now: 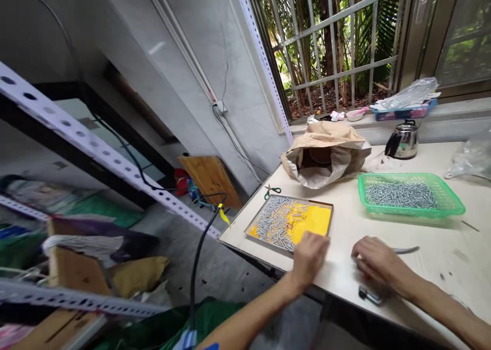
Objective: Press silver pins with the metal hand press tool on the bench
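My left hand (310,255) is at the near right corner of a shallow tray (333,209); its fingers are curled together, and what they hold, if anything, is hidden. Many small metal screws (274,222) cover the left part of the tray, over a yellow base (318,218). My right hand (371,260) hovers over the table to the right, fingers bent and blurred, with their tips mostly hidden. Just below it lies a small black and metal object (369,294). A curved grey piece (406,249) lies beyond my right wrist.
A green basket (452,204) of small metal pieces stands at the right on the table (345,227). Behind the tray are green-handled scissors (273,190) and an open paper bag (332,150). A kettle (405,140) and a clear plastic bag (471,158) stand farther back.
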The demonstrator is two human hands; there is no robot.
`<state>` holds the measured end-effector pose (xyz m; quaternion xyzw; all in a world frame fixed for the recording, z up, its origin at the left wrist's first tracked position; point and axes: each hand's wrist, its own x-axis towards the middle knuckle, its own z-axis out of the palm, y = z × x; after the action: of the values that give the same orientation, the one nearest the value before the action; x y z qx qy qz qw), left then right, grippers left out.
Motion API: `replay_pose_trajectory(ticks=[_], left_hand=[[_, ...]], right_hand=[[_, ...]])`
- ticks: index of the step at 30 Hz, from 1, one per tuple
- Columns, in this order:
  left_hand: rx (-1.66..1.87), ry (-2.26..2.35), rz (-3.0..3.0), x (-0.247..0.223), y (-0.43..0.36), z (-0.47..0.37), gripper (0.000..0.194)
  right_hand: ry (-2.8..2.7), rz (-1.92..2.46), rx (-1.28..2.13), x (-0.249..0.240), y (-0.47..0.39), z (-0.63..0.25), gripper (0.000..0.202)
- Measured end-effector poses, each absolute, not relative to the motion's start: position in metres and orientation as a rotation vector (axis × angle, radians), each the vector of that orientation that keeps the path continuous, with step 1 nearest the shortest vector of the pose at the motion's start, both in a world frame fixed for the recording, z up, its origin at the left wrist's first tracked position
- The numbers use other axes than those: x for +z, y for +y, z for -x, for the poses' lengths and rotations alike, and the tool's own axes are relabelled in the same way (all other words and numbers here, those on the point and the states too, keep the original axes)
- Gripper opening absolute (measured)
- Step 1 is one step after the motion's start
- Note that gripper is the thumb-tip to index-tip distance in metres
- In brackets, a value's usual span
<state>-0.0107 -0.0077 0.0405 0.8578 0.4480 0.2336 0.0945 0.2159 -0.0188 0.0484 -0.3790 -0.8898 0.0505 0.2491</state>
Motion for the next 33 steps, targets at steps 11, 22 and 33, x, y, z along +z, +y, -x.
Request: replay_pose_trajectory(ticks=[11, 22, 33], left_hand=[[0.242, 1.489, -2.508, 0.035, 0.056, 0.008, 0.023], [0.021, 1.521, -2.655, 0.04, 0.059, 0.012, 0.023], [0.383, 1.299, -1.445, 0.048, -0.022, -0.03, 0.03]], right_hand=[[-2.115, 1.541, -0.217, 0.086, -0.01, -0.293, 0.027], [-2.332, 1.666, 0.351, 0.027, -0.093, -0.267, 0.02], [-2.354, 1.496, -0.223, 0.034, -0.117, -0.253, 0.028]])
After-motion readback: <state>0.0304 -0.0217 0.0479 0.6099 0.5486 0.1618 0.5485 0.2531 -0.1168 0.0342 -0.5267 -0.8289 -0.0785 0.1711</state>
